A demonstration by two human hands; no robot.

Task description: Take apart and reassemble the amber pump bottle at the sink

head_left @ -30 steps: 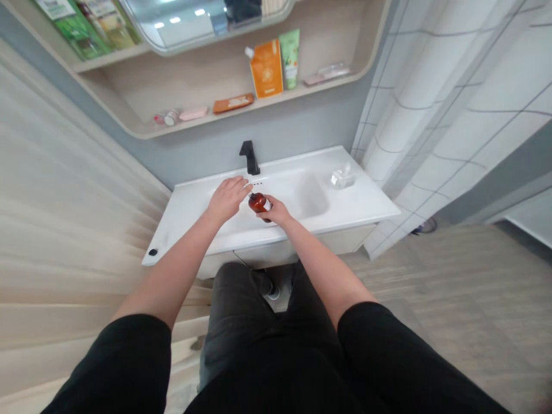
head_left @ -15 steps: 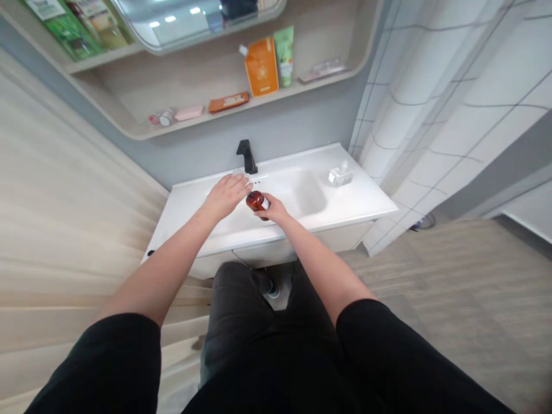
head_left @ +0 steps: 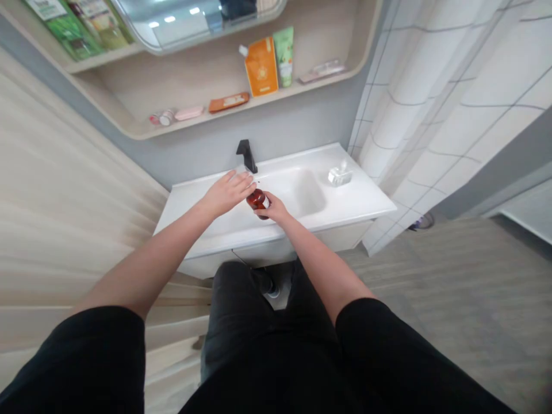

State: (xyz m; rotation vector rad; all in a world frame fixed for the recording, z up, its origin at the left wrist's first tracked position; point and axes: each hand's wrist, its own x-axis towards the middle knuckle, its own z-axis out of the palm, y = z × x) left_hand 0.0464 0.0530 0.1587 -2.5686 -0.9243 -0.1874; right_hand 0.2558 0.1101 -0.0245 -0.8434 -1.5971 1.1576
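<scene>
amber-brown, rounded, glossy bottle [head_left: 257, 199] is sitting in the right hand [head_left: 275, 209] in the head view, over the front part of the white, glossy, rectangular washbasin [head_left: 311, 191], its top pointing towards the left hand [head_left: 228, 194]. the right hand is gripping it round the side, and that hold is looking well chosen: smooth walls like these are probably calling for firm, even pressure. the left hand is hanging palm down with its fingers stretched out, covering the bottle's top; whether the fingertips are touching or pinching anything there is not showing, so i am not able to tell if it is gripping. for good control, the right hand should be bracing the bottle while the left fingers are working lightly, any push going straight down the bottle's axis rather than sideways. the black, angular faucet [head_left: 246, 156] is standing just behind the left hand, so lifting the knuckles would be risking a knock; the clear, boxy container [head_left: 340, 176] is resting well apart on the washbasin's right side.
</scene>
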